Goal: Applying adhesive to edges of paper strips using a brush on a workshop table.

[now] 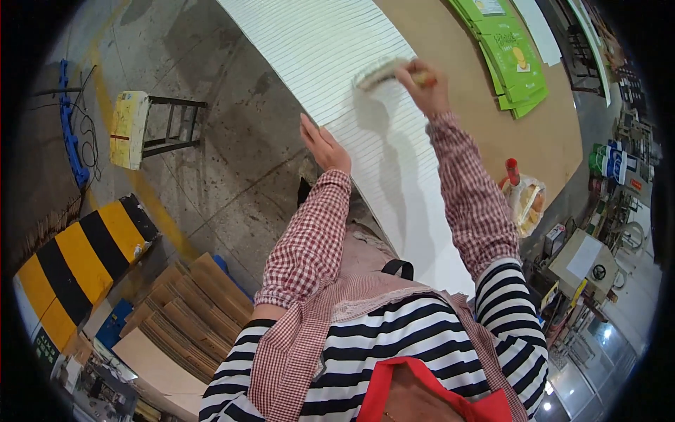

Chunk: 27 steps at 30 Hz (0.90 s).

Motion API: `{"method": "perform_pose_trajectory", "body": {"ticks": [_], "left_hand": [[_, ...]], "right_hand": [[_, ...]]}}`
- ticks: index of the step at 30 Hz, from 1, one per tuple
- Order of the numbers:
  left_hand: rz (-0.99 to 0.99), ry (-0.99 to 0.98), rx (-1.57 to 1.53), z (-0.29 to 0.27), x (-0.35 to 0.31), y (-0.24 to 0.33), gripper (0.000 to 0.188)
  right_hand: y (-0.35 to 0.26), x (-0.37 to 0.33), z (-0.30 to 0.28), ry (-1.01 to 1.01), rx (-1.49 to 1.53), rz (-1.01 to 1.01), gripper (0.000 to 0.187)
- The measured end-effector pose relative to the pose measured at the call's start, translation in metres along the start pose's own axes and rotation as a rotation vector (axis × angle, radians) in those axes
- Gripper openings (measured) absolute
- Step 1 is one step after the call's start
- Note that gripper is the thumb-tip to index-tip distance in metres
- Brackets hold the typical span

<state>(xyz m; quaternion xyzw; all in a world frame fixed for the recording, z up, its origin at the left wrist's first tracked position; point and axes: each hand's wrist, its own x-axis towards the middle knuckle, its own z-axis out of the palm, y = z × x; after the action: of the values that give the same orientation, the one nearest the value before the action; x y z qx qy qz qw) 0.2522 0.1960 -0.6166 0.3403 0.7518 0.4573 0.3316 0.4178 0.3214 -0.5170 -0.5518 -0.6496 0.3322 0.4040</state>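
White sheets (323,42) lie fanned in an overlapping band along the left part of a brown tabletop (555,141), their edges showing as many narrow lines. My right hand (430,88) is closed round a wide, pale-bristled brush (380,74), slightly smeared by motion. Its bristles are at the sheets' surface; whether they touch, I cannot tell. At the left edge of the band, my left hand (326,149) rests with its fingers stretched out and holds nothing that I can see.
Green printed sheets (517,60) lie at the far right of the table. Near its right edge are a red-capped object (512,169) and a clear plastic bag (529,200). A stool (144,130) stands left, above a striped black-and-yellow barrier (88,260) and stacked cardboard (190,309).
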Motion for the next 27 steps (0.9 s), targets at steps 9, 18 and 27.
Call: {"method": "perform_pose_trajectory", "body": {"ticks": [9,18,27], "left_hand": [[0.05,0.038,0.075,-0.006,0.002,-0.001,0.049],[-0.016,-0.006,0.085,-0.006,0.001,0.003,0.048],[0.1,0.017,0.016,-0.005,0.001,-0.002,0.048]], "right_hand": [[-0.042,-0.048,-0.036,-0.179,-0.29,0.159,0.024],[-0.015,-0.026,0.013,-0.053,-0.11,-0.154,0.013],[-0.033,-0.082,-0.064,-0.199,0.208,0.299,0.016]]}}
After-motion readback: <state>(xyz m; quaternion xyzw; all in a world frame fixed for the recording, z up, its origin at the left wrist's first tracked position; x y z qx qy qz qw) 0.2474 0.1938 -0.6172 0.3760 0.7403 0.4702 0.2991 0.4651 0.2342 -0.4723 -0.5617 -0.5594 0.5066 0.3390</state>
